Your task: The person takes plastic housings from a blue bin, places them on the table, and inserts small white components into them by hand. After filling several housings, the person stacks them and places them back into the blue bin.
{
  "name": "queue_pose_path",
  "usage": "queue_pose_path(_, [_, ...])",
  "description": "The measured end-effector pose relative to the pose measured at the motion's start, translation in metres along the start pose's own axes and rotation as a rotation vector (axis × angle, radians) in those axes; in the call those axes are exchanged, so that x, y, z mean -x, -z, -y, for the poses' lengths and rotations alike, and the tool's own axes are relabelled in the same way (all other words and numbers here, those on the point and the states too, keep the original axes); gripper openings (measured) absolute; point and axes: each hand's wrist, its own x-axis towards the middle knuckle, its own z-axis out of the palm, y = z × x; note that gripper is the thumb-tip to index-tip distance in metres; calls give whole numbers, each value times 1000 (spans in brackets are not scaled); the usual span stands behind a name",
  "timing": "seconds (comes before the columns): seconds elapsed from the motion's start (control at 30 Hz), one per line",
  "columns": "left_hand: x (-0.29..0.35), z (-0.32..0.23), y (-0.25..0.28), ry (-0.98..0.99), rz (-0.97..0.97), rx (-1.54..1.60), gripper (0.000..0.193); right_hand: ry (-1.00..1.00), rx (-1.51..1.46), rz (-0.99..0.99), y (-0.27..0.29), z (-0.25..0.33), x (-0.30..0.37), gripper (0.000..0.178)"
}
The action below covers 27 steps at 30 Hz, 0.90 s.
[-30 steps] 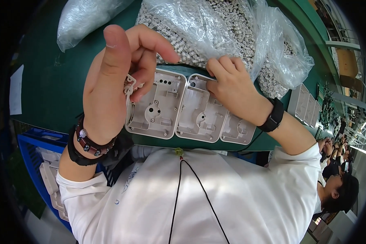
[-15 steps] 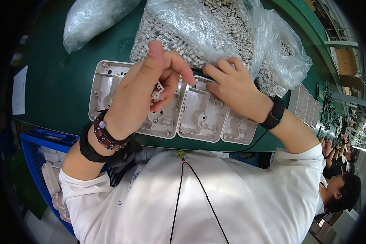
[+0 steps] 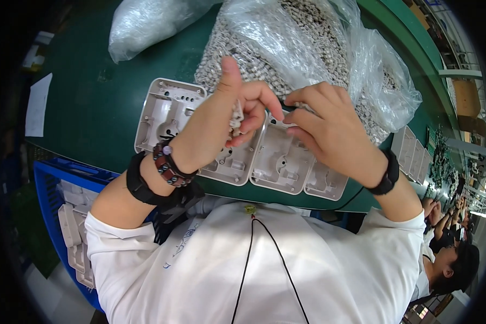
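My left hand (image 3: 216, 119) is raised over a row of light-grey plastic housings (image 3: 278, 175), thumb up and fingers curled. Several small off-white plastic parts (image 3: 236, 120) lie in its palm. Just right of its fingertips is my right hand (image 3: 335, 121), bent over the upper edge of the row with thumb and fingers drawn close together. A sliver of something pale shows between its fingers, too small to name. The housings lie side by side with their hollow insides up; my hands and wrists hide parts of them.
Beyond the housings, a large clear plastic bag (image 3: 286, 43) of small off-white parts lies on the green table (image 3: 86, 108). Another clear bag (image 3: 146, 27) is at the far left. A blue crate (image 3: 46, 205) with housings stands at the lower left. Co-workers (image 3: 451, 259) sit along the right.
The view has shifted, so the table things appear farther right. My right hand has turned, its fingers closer together near the left fingertips. My left hand still cups the small parts.
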Motion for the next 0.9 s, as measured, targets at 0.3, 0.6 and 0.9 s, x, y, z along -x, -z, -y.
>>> queue_pose_path(0.3, [1,7,-12,-102,-180,-80,80,-15,-308,-375,5,39,-38,26])
queue_pose_path(0.6, [14,-31,5,-454,-316,-346,28,-108,-399,-530,23,26,-42,22])
queue_pose_path(0.9, [30,-56,42,-337,-287,-696,9,64,8,-605,22,24,-73,21])
